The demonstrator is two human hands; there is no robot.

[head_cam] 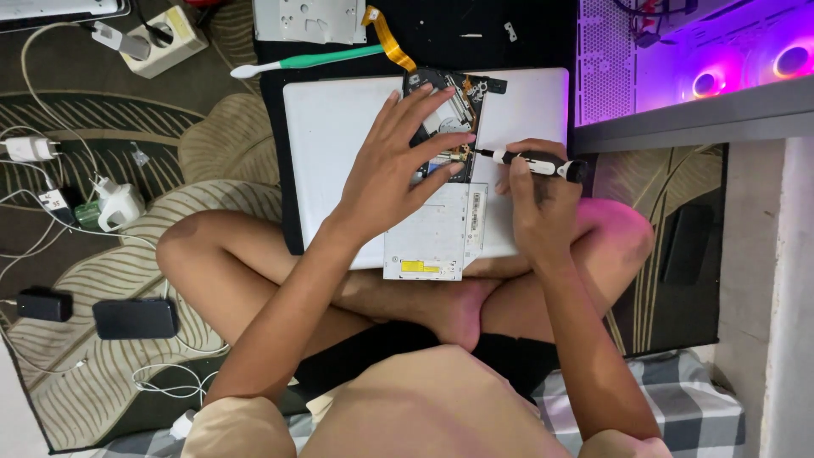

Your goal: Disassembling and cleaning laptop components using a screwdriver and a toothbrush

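Person seated cross-legged on a leaf-patterned rug (212, 153), a closed white laptop (339, 144) resting across the knees at centre frame. On the laptop lies an opened optical disc drive (437, 229): silver casing toward the person, exposed black mechanism at its far end, just above centre.

Left hand (398, 161): fingers spread wide, palm down, fingertips pressing on the exposed mechanism. It grasps nothing.

Right hand (534, 208): curled around a small screwdriver (530, 161) with a black-and-white handle, held roughly level, tip pointing left and meeting the drive's right edge beside the left fingertips.

Upper centre: green-handled brush (309, 61) on a black mat, orange ribbon cable (388, 38) next to it, a grey metal plate (309, 19) above.

Upper right: white computer case (678, 59) glowing purple from its fans.

Left side of frame: white power strip (161, 38), several white chargers and cables, and a dark phone (136, 318) at lower left.
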